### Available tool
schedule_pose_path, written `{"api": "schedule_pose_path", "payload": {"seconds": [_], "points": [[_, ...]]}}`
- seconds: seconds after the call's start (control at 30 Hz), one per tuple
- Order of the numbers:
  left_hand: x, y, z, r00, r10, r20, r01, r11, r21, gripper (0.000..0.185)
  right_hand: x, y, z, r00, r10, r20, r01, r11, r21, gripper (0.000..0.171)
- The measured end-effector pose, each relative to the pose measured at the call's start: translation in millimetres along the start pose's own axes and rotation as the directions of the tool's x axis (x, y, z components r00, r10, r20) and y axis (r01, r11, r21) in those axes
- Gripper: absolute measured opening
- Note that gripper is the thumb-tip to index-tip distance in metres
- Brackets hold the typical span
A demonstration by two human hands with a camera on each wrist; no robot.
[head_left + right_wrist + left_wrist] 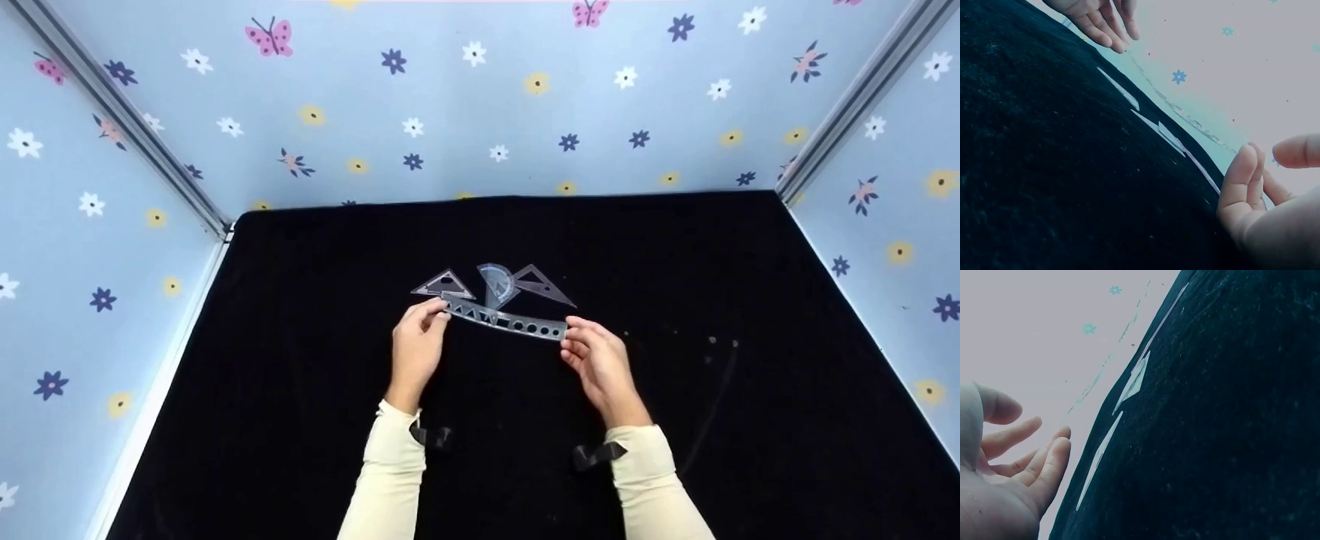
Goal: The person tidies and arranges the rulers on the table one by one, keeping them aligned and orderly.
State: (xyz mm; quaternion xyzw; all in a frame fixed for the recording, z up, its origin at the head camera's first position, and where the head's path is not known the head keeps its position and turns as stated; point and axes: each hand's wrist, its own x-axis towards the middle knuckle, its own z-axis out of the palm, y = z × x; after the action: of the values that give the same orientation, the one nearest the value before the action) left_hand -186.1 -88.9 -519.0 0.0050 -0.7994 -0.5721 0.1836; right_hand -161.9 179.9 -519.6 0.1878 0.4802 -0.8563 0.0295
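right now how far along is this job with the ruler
Looks done: both set squares and the protractor lie on the black cloth. In hand: left hand and right hand hold the ruler raised by its ends. Remaining: perhaps laying it down; it's above the cloth.

The ruler (511, 321) looks like smooth, see-through plastic, slightly glossy, as do the protractor (495, 283), left triangle (463, 288) and right triangle (553, 292). Matt, velvety cloth (510, 427) covers the surface; the sleeves (391, 469) are matt fabric. The corner rails (133, 120) look like smooth metal.
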Motion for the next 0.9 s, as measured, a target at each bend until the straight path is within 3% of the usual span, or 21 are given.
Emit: {"api": "schedule_pose_path", "payload": {"seconds": [0.4, 0.9], "points": [[-2.6, -9.0, -5.4, 0.995, -0.093, -0.032, 0.090, 0.993, -0.070, 0.023, -0.9, 7.3, 3.1, 0.999, -0.031, 0.017, 0.032, 0.999, -0.039, 0.022], [-0.3, -15.9, -10.1, 0.992, -0.125, -0.008, 0.124, 0.989, -0.079, 0.024, -1.6, 13.0, 2.4, 0.999, -0.014, 0.049, 0.018, 0.997, -0.074, 0.017]]}}
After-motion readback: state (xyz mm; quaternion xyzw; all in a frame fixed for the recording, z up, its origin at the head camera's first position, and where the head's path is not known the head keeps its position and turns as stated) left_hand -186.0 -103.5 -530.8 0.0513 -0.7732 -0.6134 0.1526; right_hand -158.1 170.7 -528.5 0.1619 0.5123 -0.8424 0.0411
